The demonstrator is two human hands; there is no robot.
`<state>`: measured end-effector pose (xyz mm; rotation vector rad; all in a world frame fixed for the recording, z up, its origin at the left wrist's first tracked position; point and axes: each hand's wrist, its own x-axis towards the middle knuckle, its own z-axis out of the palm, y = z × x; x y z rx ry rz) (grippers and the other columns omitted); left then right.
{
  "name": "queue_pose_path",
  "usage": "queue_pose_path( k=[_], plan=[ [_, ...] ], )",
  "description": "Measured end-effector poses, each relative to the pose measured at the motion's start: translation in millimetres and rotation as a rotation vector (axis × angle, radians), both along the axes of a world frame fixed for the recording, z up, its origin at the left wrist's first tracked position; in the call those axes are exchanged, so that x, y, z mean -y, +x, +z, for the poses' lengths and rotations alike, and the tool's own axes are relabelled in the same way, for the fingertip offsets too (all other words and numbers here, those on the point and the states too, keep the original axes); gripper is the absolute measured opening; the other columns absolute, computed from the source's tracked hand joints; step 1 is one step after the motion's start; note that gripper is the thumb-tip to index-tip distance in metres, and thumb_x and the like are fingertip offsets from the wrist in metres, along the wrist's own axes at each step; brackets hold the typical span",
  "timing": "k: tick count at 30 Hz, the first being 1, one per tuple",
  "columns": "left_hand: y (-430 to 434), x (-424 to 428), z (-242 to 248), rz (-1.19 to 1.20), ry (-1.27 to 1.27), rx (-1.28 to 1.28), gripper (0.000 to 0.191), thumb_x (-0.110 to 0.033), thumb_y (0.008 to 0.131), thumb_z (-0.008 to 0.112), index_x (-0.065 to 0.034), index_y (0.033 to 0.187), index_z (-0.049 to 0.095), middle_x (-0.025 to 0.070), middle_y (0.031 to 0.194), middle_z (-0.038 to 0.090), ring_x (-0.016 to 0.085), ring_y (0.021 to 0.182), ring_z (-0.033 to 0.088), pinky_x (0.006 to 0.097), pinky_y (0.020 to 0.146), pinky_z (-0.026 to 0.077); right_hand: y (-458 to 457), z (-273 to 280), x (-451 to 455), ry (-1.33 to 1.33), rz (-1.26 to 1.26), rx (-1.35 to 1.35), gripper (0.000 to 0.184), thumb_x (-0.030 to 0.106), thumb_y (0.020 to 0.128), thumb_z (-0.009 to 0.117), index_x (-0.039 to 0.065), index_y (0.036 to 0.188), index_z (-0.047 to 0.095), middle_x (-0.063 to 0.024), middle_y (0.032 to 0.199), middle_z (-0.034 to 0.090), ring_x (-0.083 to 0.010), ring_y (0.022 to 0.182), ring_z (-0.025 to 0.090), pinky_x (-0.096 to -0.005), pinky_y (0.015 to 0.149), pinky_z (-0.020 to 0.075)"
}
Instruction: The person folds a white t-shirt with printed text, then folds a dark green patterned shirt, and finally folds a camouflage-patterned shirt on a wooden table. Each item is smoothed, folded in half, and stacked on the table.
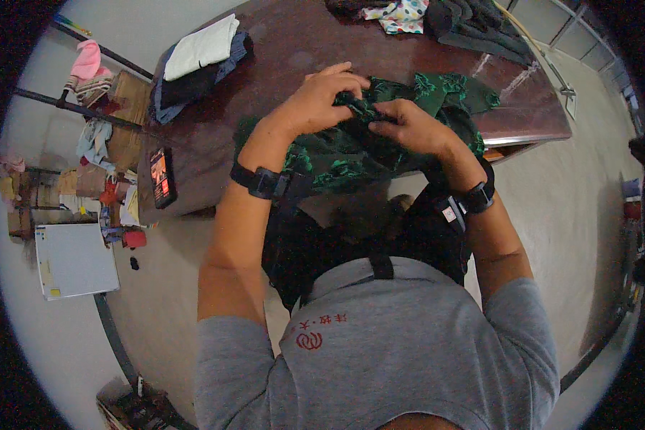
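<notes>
A dark green garment with bright green leaf-like patterning (344, 166) lies spread and rumpled at the near edge of the dark wooden table (295, 32). Both hands pinch a bunched, raised fold of its cloth. My left hand (322, 102) grips the fold from the left, with the index finger stretched outward. From the right, my right hand (406, 126) holds the same fold between thumb and fingers. Part of the garment hangs over the edge toward my lap. Its exact kind cannot be told, since the cloth is crumpled and partly hidden by my hands.
A folded stack with a white cloth (201, 45) on top sits at the table's left. A phone with a lit screen (163, 177) lies near the left edge. Dark clothes (473, 32) and a polka-dot cloth (403, 16) lie at the back. A whiteboard (78, 260) stands left.
</notes>
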<state>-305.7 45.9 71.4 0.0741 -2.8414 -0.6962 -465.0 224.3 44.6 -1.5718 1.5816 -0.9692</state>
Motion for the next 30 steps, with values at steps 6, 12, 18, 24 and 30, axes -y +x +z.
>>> queue_pose_path(
  k=[6,12,18,24,30],
  plan=[
    [15,16,45,0.176,0.301,-0.37,0.017,-0.01,0.093,0.065,-0.0042,0.107,0.059,0.0146,0.088,0.064,0.027,0.081,0.061,0.034,0.078,0.049,-2,27,4,-0.16,-0.133,-0.178,0.038,0.016,0.085,0.073,0.002,0.119,0.064,-0.0213,0.101,0.071,-0.0365,0.095,0.069,-0.0434,0.083,0.0528],
    [28,8,131,0.44,-0.187,-0.79,0.02,-0.02,0.099,0.061,-0.0053,0.113,0.063,0.0103,0.095,0.068,0.022,0.087,0.065,0.0342,0.081,0.052,11,54,6,-0.331,-0.236,-0.114,0.04,0.017,0.084,0.076,0.0,0.118,0.064,-0.0232,0.105,0.07,-0.0377,0.101,0.069,-0.0418,0.088,0.053],
    [46,16,204,0.255,-0.378,-0.845,0.014,-0.016,0.104,0.055,-0.0021,0.106,0.058,0.009,0.071,0.055,0.017,0.057,0.05,0.0303,0.055,0.042,30,78,11,-0.388,-0.223,0.03,0.044,0.022,0.086,0.077,-0.002,0.12,0.062,-0.0197,0.107,0.071,-0.0333,0.102,0.07,-0.0393,0.09,0.0535],
    [56,45,247,0.353,-0.431,-0.817,0.015,-0.02,0.103,0.058,-0.0053,0.108,0.061,0.0104,0.081,0.063,0.021,0.067,0.058,0.0314,0.062,0.045,47,129,28,-0.528,-0.307,0.082,0.057,0.017,0.086,0.076,0.003,0.136,0.052,-0.0204,0.127,0.063,-0.034,0.115,0.063,-0.0413,0.097,0.0502],
    [54,84,280,0.518,-0.535,-0.88,0.016,-0.02,0.099,0.063,-0.0083,0.11,0.066,0.011,0.094,0.071,0.027,0.082,0.069,0.0354,0.076,0.054,48,181,53,-0.818,-0.154,-0.209,0.038,-0.001,0.079,0.066,0.006,0.116,0.059,-0.0206,0.137,0.054,-0.0378,0.123,0.057,-0.0426,0.099,0.0486]
  ],
)
